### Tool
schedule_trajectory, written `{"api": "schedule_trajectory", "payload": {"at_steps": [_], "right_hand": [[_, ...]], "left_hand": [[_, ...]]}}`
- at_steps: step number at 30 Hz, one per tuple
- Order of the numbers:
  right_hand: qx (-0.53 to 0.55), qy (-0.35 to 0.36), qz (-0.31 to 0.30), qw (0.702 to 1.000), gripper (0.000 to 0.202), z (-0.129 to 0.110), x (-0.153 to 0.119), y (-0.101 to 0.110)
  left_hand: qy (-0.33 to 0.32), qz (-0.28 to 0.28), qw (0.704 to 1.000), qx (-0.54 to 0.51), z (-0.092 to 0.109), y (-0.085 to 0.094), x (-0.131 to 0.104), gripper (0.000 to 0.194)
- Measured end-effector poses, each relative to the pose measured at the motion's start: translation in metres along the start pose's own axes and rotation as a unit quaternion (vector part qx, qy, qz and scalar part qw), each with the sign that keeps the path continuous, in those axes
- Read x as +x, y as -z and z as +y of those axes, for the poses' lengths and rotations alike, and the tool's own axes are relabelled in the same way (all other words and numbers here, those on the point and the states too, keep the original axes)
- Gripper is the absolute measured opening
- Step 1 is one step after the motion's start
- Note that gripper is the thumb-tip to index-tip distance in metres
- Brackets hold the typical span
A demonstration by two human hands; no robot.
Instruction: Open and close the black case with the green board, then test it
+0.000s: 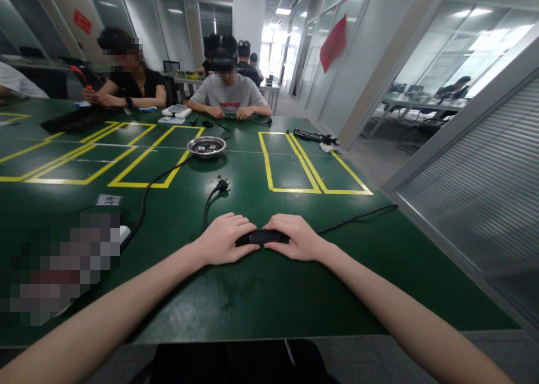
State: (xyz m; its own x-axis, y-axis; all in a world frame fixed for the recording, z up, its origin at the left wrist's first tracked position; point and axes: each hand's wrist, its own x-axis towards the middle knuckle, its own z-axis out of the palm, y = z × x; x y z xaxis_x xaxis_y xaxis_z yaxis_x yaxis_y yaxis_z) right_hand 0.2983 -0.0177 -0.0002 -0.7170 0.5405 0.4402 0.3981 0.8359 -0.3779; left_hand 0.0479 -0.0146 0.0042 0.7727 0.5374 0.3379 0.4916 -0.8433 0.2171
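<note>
The left hand [225,238] and right hand [297,236] curl their fingers round opposite ends of the black power adapter [264,237], between them. Seemingly a holding step; shifting it calls for even, steady grips.

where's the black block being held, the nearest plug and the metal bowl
Black block [264,236]: head view, middle of its exposed face
Plug [221,186]: head view, black body behind the prongs
Bowl [206,155]: head view, near side of the rim
</note>
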Motion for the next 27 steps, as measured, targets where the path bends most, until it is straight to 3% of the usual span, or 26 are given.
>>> {"api": "schedule_trajectory", "payload": {"at_steps": [15,22,27], "right_hand": [[-0.105,0.034,-0.012,0.994,0.03,0.004,-0.0002,0.0034],[-0.149,-0.03,-0.097,0.984,0.031,0.0047,0.0015,0.0056],[-0.173,0.002,-0.1,0.98,0.031,0.0032,-0.0002,0.005]], "left_hand": [[-0.005,0.018,1.0,0.015,0.0006,0.0001,-0.0004,0.031],[-0.016,0.032,0.999,0.017,-0.0019,-0.0029,-0.001,0.03],[-0.005,0.039,0.999,0.027,-0.0022,-0.0035,-0.0005,0.034]]}}
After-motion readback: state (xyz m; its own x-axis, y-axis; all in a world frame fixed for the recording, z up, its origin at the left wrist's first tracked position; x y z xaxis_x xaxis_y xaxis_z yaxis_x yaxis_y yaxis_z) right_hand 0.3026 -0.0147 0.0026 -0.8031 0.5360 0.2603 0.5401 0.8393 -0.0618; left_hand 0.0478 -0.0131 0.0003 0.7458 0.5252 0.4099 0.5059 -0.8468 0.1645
